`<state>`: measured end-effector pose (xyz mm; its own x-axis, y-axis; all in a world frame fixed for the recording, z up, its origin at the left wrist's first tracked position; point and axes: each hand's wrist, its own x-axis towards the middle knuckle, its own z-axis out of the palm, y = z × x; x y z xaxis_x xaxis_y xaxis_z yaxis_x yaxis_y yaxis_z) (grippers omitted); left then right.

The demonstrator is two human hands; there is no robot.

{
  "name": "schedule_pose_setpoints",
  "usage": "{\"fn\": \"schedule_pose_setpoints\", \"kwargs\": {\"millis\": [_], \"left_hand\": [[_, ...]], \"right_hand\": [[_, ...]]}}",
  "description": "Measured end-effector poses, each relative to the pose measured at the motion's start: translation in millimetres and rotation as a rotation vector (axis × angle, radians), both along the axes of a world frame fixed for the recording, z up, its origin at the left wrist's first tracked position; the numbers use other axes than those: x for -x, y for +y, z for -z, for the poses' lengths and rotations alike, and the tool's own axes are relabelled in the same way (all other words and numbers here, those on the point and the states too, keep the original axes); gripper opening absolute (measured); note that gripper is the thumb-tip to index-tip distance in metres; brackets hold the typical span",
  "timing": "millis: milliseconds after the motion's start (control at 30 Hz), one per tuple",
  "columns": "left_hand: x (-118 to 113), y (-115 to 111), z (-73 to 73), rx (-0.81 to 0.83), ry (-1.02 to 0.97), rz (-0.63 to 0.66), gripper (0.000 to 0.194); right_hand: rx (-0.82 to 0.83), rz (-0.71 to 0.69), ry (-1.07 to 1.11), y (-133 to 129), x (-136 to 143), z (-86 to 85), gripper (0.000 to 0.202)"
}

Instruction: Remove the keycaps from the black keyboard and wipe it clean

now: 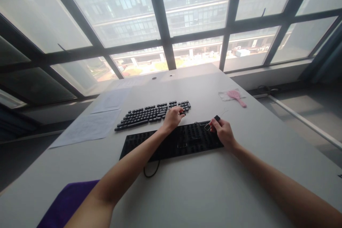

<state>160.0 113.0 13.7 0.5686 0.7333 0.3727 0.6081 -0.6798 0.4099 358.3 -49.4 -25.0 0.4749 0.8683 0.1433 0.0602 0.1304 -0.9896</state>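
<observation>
A black keyboard base (187,139) lies on the white table, its key area bare of caps as far as I can make out. Behind it, loose black keycaps (143,115) are laid out in keyboard order. My left hand (173,117) pinches a small black keycap (182,113) at the right part of that layout. Over the right end of the base, my right hand (221,130) is closed on a small tool with a black handle (217,118) and a thin wire loop. A dark cable (151,175) curls out from the base's front edge.
Sheets of paper (88,126) lie on the left of the table (192,185). A pink hairbrush (235,97) rests on a clear wrapper at the back right. Purple cloth (71,199) shows at the lower left. Large windows stand beyond the table's far edge.
</observation>
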Motion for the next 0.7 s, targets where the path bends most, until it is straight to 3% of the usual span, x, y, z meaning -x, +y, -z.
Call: {"fn": "schedule_pose_setpoints", "kwargs": {"millis": [233, 433, 700], "left_hand": [[1.2, 7.9, 10.6, -0.089, 0.132, -0.050, 0.005], [1.3, 12.6, 14.6, -0.095, 0.107, -0.082, 0.004], [2.0, 11.9, 7.6, -0.086, 0.040, -0.103, 0.007]], "right_hand": [[0.010, -0.015, -0.008, 1.2, -1.5, 2.2, 0.043], [0.017, -0.018, -0.006, 2.0, -0.9, -0.7, 0.042], [-0.010, -0.021, 0.022, -0.1, -0.7, -4.2, 0.041]]}}
